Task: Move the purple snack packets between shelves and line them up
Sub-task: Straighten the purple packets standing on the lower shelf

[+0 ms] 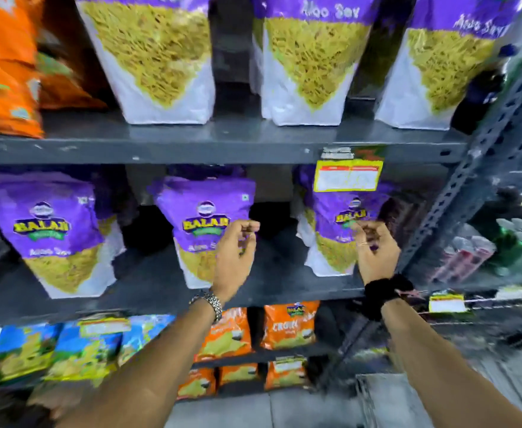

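Observation:
Purple snack packets stand in two rows on a grey metal rack. The upper shelf (pixel 222 146) carries three, at left (pixel 151 57), middle (pixel 309 63) and right (pixel 445 66). The middle shelf (pixel 148 291) has a left packet (pixel 52 230), a centre packet (pixel 197 223) and a right packet (pixel 337 230). My left hand (pixel 235 257) hovers with curled fingers in front of the centre packet's right edge and holds nothing. My right hand (pixel 374 248) is raised before the right packet, fingers bent and apart, gripping nothing.
Orange packets (pixel 3 72) fill the upper shelf's left end. Below are blue packets (pixel 58 347) and orange packets (pixel 287 325). A yellow price tag (pixel 347 176) hangs from the upper shelf edge. The perforated upright (pixel 482 156) bounds the right; bottles (pixel 469 254) stand beyond it.

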Demonstrator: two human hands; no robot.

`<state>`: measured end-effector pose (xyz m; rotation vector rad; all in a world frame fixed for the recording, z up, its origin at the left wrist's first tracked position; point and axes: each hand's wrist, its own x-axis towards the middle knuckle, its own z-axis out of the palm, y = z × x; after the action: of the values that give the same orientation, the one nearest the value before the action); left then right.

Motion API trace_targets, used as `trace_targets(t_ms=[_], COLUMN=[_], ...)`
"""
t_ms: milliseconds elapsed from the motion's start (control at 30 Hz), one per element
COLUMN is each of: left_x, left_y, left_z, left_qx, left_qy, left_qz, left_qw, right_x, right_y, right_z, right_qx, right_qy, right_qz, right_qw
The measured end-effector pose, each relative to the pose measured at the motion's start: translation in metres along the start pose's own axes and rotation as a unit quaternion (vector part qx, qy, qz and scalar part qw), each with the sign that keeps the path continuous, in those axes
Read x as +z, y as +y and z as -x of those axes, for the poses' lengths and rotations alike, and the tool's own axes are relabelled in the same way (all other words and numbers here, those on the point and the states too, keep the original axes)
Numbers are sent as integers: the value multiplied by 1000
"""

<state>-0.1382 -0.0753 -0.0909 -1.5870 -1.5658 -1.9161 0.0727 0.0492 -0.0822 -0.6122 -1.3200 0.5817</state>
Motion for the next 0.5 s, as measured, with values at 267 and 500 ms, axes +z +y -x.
trace_targets(t_ms=[267,500], left_x=[41,61], left_y=[-34,-39], left_z=[-36,-39], left_qx=[-186,-283], left_qy=[-144,-194], left_qz=[0,46], left_qw=[972,938], right_x=[47,81], right_y=[39,42], right_z=[-25,-15], right_qx=[175,270], right_qy=[-69,-132], right_qz=[-10,-71], right_qw=[982,951])
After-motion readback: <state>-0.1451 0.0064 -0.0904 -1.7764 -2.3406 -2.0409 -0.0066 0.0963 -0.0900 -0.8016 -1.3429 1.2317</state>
